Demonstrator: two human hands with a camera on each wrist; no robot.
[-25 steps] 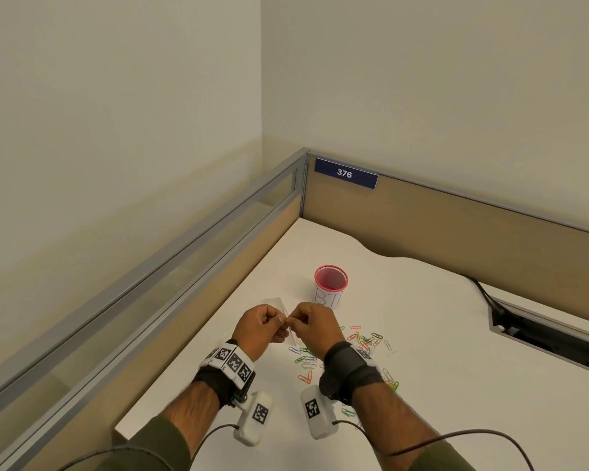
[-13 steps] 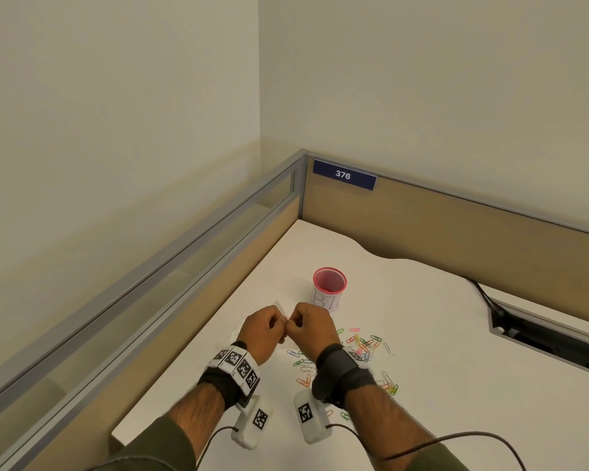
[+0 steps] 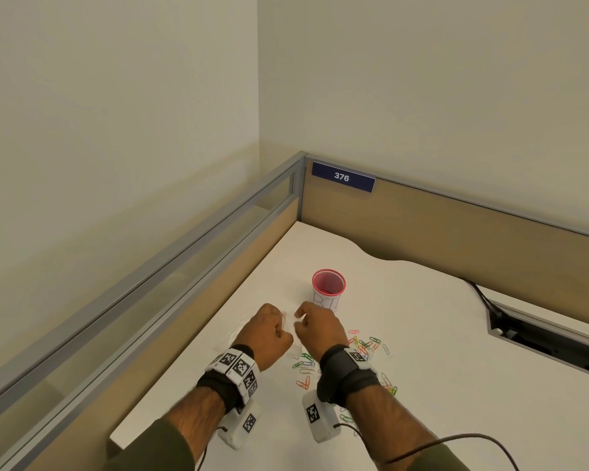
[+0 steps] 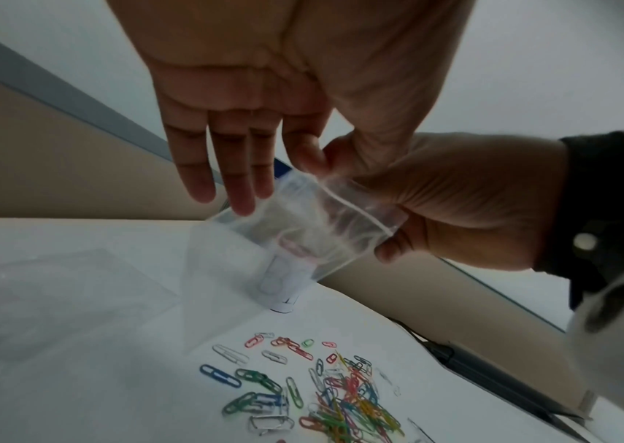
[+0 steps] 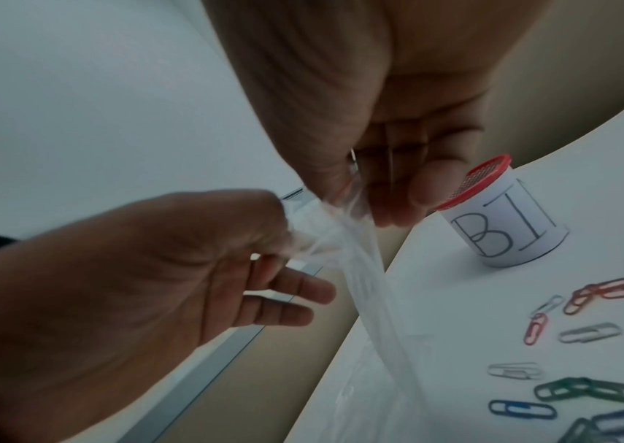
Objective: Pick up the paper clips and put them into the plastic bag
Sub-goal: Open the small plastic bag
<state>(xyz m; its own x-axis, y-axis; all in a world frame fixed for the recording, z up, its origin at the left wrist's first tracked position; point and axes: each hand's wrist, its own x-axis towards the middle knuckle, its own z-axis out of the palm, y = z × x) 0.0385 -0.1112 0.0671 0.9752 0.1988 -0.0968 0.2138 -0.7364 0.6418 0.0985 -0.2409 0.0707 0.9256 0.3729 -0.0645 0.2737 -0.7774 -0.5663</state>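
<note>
A small clear plastic bag (image 3: 288, 321) hangs above the desk between my two hands. My left hand (image 3: 279, 326) pinches one side of its mouth (image 4: 314, 163) with thumb and forefinger, the other fingers (image 4: 240, 191) straight. My right hand (image 3: 298, 319) pinches the opposite lip (image 5: 363, 194). The bag (image 4: 302, 236) droops downward, its mouth partly parted (image 5: 363, 269). Several coloured paper clips (image 3: 364, 348) lie scattered on the white desk under and right of my right wrist (image 4: 340, 398) (image 5: 587, 386).
A red mesh cup (image 3: 328, 288) with a white paper label (image 5: 507, 236) stands just beyond my hands. A flat clear plastic sheet (image 4: 56, 299) lies on the desk to the left. Partition walls (image 3: 456, 239) close the desk's back and left; a cable slot (image 3: 541, 338) is at right.
My hands, touching before, have drawn slightly apart, pulling the bag's mouth open between them. The paper clips and the cup have not moved.
</note>
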